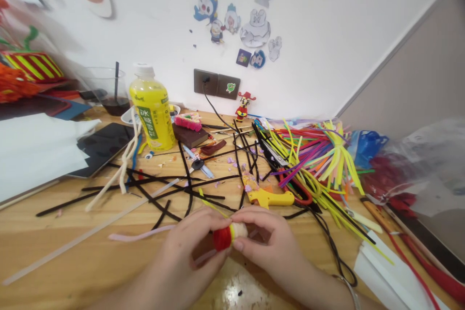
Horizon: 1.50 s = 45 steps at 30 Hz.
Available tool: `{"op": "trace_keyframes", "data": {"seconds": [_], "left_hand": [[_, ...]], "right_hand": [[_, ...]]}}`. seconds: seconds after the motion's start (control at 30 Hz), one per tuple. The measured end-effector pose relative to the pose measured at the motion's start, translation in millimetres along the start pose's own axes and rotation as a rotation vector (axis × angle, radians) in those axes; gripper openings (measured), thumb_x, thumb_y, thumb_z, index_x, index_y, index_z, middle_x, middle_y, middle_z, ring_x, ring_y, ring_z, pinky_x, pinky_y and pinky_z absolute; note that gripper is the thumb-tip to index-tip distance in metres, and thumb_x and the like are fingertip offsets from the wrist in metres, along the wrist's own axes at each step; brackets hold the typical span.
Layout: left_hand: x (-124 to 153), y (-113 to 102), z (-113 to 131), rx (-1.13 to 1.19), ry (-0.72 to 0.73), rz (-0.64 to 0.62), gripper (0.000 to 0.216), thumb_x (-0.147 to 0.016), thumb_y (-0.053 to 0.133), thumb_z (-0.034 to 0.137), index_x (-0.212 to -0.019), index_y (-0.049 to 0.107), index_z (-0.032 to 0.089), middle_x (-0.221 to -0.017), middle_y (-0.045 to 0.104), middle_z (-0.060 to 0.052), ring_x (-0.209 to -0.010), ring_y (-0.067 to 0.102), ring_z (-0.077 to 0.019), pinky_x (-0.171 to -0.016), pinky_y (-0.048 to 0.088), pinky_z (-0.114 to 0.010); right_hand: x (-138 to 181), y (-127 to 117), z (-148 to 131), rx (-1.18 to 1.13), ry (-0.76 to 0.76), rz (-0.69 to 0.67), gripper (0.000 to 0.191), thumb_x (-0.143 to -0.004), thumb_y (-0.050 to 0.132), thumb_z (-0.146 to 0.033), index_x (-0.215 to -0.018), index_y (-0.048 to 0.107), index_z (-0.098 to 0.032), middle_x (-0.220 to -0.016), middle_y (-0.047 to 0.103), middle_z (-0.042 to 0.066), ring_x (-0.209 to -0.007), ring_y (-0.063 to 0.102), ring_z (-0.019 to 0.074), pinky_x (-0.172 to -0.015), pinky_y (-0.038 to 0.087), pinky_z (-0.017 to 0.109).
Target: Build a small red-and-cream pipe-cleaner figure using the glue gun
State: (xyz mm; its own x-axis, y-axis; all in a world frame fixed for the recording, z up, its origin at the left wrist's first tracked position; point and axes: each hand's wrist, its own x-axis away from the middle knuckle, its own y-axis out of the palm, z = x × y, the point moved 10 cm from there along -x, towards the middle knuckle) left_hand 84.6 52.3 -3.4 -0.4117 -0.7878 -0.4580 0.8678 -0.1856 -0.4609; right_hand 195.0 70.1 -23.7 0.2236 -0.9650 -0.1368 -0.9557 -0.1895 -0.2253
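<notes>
Both hands meet over the near middle of the table, around a small roll wound from red, yellow and cream pipe cleaner (222, 238). My left hand (189, 242) is closed on the red end. The fingers and thumb of my right hand (272, 240) pinch the cream end. Just beyond my fingers a yellow pipe cleaner strand (212, 203) sticks out; whether it joins the roll is hidden. A pale lilac pipe cleaner (141, 234) lies left of my left hand.
Black pipe cleaners (163, 215) lie scattered past my hands. Yellow-handled scissors (271, 197) sit beyond my right hand, near a heap of coloured pipe cleaners (308, 147). A yellow drink bottle (154, 114) stands back left, beside a dark tablet (103, 147). Folded white paper (385, 271) lies right.
</notes>
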Motion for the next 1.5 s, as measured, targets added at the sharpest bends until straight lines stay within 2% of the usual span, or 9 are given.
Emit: {"op": "trace_keyframes", "data": {"seconds": [0.73, 1.17, 1.5], "left_hand": [[-0.6, -0.6, 7.1, -0.056, 0.061, -0.009, 0.030, -0.074, 0.054, 0.003, -0.096, 0.051, 0.024, -0.085, 0.060, -0.001, -0.080, 0.059, -0.0140, -0.069, 0.049, -0.024], [0.2, 2.6, 1.3, -0.039, 0.022, -0.045, 0.027, -0.075, 0.053, 0.004, -0.095, 0.053, 0.022, -0.086, 0.062, -0.003, -0.082, 0.060, -0.0162, -0.070, 0.049, -0.027], [-1.3, 3.6, 7.1, -0.044, 0.048, -0.062, 0.027, -0.076, 0.051, 0.002, -0.094, 0.051, 0.023, -0.084, 0.060, -0.003, -0.081, 0.058, -0.0149, -0.069, 0.048, -0.025]], "right_hand": [[0.4, 1.1, 4.3, -0.002, 0.048, 0.013, 0.020, -0.062, 0.066, -0.020, -0.082, 0.069, -0.018, -0.087, 0.064, 0.006, -0.081, 0.060, 0.0174, -0.066, 0.050, 0.025], [2.9, 3.9, 4.6, -0.025, 0.099, 0.013, 0.019, -0.060, 0.062, -0.014, -0.078, 0.066, -0.018, -0.085, 0.062, 0.004, -0.078, 0.059, 0.0162, -0.064, 0.049, 0.023], [4.6, 6.0, 2.3, -0.004, 0.034, 0.016, 0.021, -0.060, 0.059, -0.010, -0.080, 0.062, -0.017, -0.084, 0.060, 0.004, -0.076, 0.058, 0.0154, -0.065, 0.050, 0.023]]}}
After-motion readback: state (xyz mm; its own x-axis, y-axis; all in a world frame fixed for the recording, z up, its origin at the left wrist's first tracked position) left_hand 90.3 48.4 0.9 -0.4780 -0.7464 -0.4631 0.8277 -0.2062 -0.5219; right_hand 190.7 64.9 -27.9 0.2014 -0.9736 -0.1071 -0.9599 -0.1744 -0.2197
